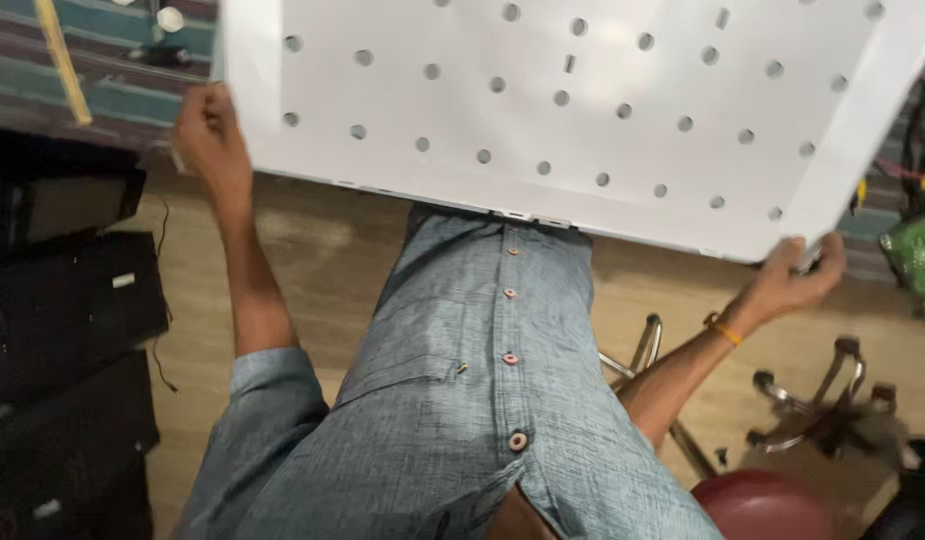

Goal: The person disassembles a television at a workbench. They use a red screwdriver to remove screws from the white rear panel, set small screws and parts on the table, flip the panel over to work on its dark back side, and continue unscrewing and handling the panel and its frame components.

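I see the white panel (572, 110) lifted clear, left hand (210, 130) gripping its left edge, right hand (797, 275) clasping its near right corner. It rests on nothing; setting it down remains, I judge.

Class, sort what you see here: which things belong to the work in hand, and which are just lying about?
In hand:
- large white panel with round holes
- left hand, gripping its left edge
- right hand, gripping its lower right corner

Lying about:
- red stool
- chair base with castors
- black cases
- green circuit board
- yellow strip
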